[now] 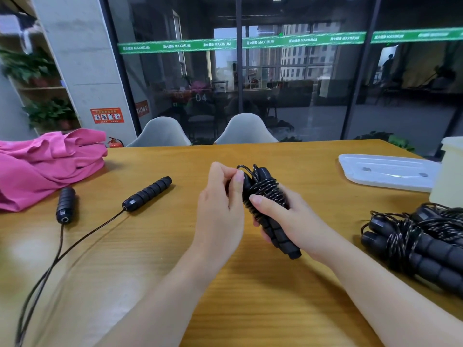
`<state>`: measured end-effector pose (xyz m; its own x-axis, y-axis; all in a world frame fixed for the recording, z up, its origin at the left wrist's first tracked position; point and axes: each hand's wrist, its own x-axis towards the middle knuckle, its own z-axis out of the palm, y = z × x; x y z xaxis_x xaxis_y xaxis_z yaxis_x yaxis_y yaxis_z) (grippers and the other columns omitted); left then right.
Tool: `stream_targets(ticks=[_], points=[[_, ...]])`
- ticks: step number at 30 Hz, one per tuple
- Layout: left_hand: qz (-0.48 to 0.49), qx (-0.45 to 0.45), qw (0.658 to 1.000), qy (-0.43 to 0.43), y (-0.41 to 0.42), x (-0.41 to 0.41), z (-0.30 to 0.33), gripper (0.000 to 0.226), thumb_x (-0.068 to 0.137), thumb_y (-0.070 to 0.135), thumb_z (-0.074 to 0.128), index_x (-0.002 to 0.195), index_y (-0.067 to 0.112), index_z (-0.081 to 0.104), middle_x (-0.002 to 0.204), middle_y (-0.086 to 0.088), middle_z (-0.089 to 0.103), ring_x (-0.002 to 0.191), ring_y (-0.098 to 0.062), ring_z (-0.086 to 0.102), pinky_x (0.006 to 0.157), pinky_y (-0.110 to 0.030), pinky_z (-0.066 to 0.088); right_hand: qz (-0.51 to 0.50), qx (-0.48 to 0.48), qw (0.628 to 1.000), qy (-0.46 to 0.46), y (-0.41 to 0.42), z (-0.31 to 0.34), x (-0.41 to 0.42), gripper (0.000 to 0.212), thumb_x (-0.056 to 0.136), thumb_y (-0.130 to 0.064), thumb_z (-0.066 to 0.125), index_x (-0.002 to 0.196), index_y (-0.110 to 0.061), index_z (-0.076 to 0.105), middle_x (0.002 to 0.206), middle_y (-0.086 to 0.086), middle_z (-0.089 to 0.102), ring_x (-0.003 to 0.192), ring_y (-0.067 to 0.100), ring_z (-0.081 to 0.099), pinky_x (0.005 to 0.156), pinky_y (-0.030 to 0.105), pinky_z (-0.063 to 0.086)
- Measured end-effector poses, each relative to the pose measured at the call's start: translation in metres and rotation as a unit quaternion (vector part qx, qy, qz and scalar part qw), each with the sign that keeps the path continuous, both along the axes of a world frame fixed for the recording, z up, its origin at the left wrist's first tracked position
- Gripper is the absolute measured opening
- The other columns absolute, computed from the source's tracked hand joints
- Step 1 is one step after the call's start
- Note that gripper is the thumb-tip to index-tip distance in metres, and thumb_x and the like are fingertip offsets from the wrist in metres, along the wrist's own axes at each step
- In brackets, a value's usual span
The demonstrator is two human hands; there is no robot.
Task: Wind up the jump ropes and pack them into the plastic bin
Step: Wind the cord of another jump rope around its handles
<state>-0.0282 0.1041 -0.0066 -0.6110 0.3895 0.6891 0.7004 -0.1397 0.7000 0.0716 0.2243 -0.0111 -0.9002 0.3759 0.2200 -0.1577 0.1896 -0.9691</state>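
A black jump rope (269,196) is wound tightly around its two ribbed handles, held above the middle of the wooden table (155,259). My right hand (290,216) grips the handles from the right, thumb across the coils. My left hand (220,204) pinches the rope's end loop at the top of the bundle. An unwound jump rope (146,194) lies at the left, its two handles apart and its cord trailing toward the near left edge. Wound jump ropes (421,244) lie in a pile at the right. The pale plastic bin (448,171) stands at the far right edge, partly cut off.
A clear bin lid (388,171) lies flat beside the bin. Pink cloth (47,164) is heaped on the table's far left. Two grey chairs (245,131) stand behind the table, in front of a glass wall.
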Motion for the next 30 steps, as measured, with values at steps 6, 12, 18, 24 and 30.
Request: stream_targets(ticks=[6,12,18,24,30], points=[[-0.015,-0.038,0.996,0.081,0.003,0.005,-0.004,0.015,0.108,0.010,0.045,0.109,0.024,0.046,0.089,0.017,0.056,0.082,-0.004,0.055,0.075,-0.012,0.041,-0.015,-0.014,1.000,0.007,0.004,0.002,0.003,0.021,0.093,-0.048,0.068,0.105,-0.031,0.066,0.082,0.014,0.069,0.059,0.030,0.060,0.052,0.034,0.049],[0.056,-0.010,0.989,0.137,0.003,-0.007,-0.006,0.017,0.101,0.006,0.062,0.116,0.003,0.069,0.098,-0.001,0.064,0.091,0.002,0.057,0.082,-0.009,0.042,0.005,-0.026,1.000,-0.003,0.002,0.005,0.006,0.016,0.092,-0.050,0.070,0.099,-0.036,0.068,0.082,0.016,0.069,0.058,0.028,0.059,0.051,0.033,0.048],[0.036,0.012,0.992,0.118,0.000,-0.012,-0.004,0.018,0.094,0.008,0.073,0.110,0.011,0.079,0.099,0.000,0.061,0.087,-0.015,0.062,0.078,-0.022,0.052,0.036,-0.028,0.998,-0.031,0.003,0.008,0.010,0.015,0.093,-0.051,0.068,0.097,-0.036,0.067,0.082,0.015,0.068,0.058,0.027,0.057,0.053,0.033,0.048],[0.029,0.012,0.995,0.094,-0.003,-0.010,-0.004,0.016,0.090,0.009,0.078,0.105,0.013,0.081,0.090,0.004,0.066,0.077,-0.014,0.066,0.072,-0.021,0.053,0.062,-0.005,0.996,-0.056,0.005,0.010,0.013,0.013,0.097,-0.050,0.064,0.096,-0.037,0.066,0.082,0.013,0.067,0.059,0.027,0.057,0.054,0.035,0.049],[0.046,0.028,0.997,0.052,-0.005,-0.004,-0.003,0.020,0.085,0.014,0.084,0.101,0.021,0.078,0.085,0.011,0.072,0.069,-0.017,0.071,0.067,-0.021,0.053,0.060,-0.011,0.995,-0.082,0.007,0.009,0.015,0.038,0.092,-0.058,0.062,0.115,-0.028,0.061,0.083,0.014,0.069,0.059,0.028,0.060,0.055,0.036,0.050]])
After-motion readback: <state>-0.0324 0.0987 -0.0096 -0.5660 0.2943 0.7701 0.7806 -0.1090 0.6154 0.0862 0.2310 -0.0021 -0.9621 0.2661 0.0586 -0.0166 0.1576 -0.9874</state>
